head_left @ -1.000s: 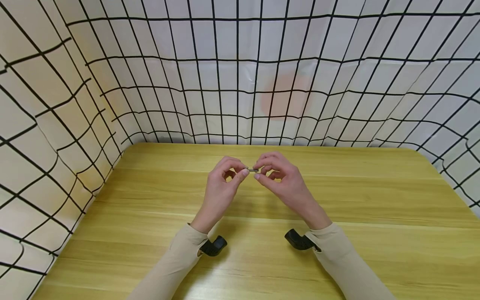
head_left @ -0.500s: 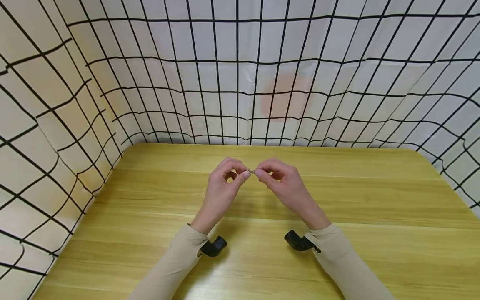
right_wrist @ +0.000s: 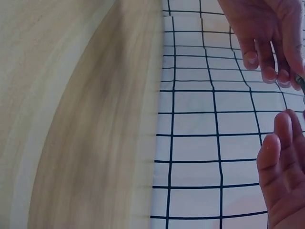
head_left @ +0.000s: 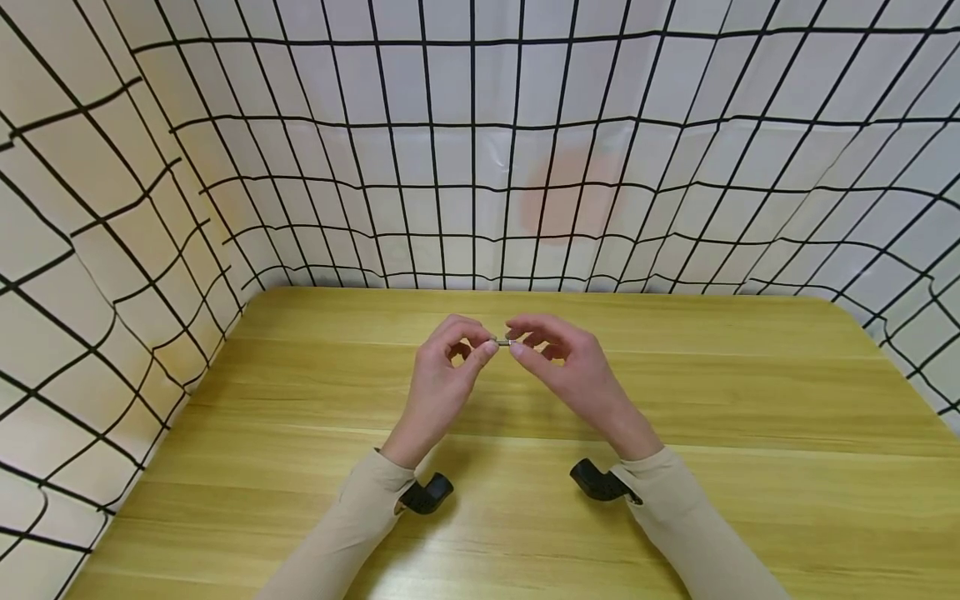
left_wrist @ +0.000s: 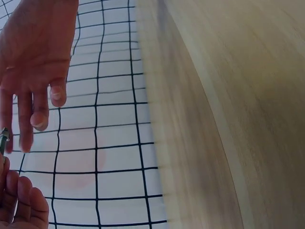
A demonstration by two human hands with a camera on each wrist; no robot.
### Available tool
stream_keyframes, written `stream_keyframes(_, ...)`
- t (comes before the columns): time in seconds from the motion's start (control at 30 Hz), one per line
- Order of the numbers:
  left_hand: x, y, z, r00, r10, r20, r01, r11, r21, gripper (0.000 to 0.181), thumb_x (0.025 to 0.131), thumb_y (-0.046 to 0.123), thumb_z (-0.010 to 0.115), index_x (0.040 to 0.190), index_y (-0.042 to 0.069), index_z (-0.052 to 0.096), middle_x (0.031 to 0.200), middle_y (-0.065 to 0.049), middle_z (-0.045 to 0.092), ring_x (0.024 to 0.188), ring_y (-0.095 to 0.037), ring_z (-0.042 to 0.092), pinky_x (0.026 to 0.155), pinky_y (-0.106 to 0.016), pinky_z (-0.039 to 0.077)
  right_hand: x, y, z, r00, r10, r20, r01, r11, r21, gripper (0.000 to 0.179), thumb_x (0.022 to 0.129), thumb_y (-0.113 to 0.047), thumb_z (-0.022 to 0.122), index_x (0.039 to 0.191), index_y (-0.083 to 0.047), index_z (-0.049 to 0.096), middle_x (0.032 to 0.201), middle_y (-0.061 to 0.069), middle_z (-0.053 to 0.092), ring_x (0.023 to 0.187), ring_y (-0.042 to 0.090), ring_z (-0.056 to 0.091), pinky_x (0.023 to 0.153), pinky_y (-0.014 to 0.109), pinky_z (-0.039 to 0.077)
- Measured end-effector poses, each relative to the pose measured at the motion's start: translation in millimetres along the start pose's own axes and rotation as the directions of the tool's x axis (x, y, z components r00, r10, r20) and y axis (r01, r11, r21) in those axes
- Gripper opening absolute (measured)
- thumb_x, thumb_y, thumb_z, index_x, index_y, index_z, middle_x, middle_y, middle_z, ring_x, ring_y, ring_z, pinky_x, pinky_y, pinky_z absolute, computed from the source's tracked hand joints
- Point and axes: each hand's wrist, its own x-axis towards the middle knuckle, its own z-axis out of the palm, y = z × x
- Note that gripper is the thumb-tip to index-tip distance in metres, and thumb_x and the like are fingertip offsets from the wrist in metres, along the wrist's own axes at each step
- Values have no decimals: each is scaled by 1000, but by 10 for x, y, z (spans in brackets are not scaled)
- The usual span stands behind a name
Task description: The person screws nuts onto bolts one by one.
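Observation:
A thin, short metal bolt-like piece (head_left: 503, 342) is held level above the table, with a wider part toward its right end. My left hand (head_left: 441, 371) pinches its left end between thumb and fingertips. Around the right end, my right hand (head_left: 577, 367) has its fingers spread from the thumb; whether the thumb touches the metal cannot be told. In the left wrist view the metal bolt-like piece (left_wrist: 4, 136) shows at the left edge, below the straight fingers of the right hand (left_wrist: 38, 52). The right wrist view cuts it off at its edge, by the left hand (right_wrist: 267, 28).
Beneath both hands lies a wooden table (head_left: 750, 400). A white sheet wall with a black grid net (head_left: 420, 150) rises along its back and sides. Black wrist-worn cameras (head_left: 427, 493) stick out from both beige sleeves.
Half a second ago my right thumb and fingers closed on the metal piece's right end; now they have spread apart again. My left hand has stayed in place.

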Motion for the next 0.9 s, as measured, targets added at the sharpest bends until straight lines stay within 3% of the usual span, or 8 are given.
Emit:
stream_keyframes(0.13, 4, 7, -2, 1000, -3, -3, 3, 1000, -2, 8, 93, 0, 65, 92, -8, 64, 94, -16, 60, 87, -20, 53, 76, -32, 42, 11, -3, 0, 997, -81, 5, 81, 997, -11, 30, 90, -4, 71, 119, -11, 63, 116, 3, 63, 89, 19, 61, 70, 31, 52)
stream_keyframes(0.27, 5, 7, -4, 1000, -11, 0, 11, 1000, -4, 9, 93, 0, 65, 92, -8, 64, 94, -16, 60, 87, -20, 53, 76, -31, 42, 4, -135, 4, 992, -128, -10, 128, 991, -32, 24, 88, 4, 70, 110, -4, 64, 110, 9, 61, 87, 23, 62, 67, 32, 53)
stream_keyframes(0.5, 3, 9, -2, 1000, -12, 2, 13, 1000, -8, 9, 93, 1, 66, 91, -8, 63, 93, -17, 59, 86, -19, 52, 77, -31, 42, -12, -330, -4, 994, -112, -1, 111, 993, -48, 16, 90, 7, 66, 105, 1, 64, 105, 11, 62, 87, 21, 59, 67, 31, 51)
stream_keyframes(0.67, -3, 9, -1, 1000, -7, 6, 7, 1000, -11, 6, 93, -1, 65, 91, -7, 64, 93, -16, 59, 87, -20, 52, 77, -32, 42, 0, -193, 11, 998, -68, -9, 68, 997, -35, 11, 92, 3, 65, 103, 0, 66, 98, 8, 64, 85, 19, 57, 67, 31, 48)
stream_keyframes(0.9, -10, 13, 7, 1000, -1, 15, 1, 1000, -12, 4, 92, -2, 65, 91, -6, 64, 93, -16, 60, 86, -20, 53, 75, -33, 42, 2, 33, 31, 1000, -27, -7, 27, 1000, 5, 6, 96, -10, 64, 99, -14, 67, 88, -3, 62, 78, 19, 55, 63, 30, 47)
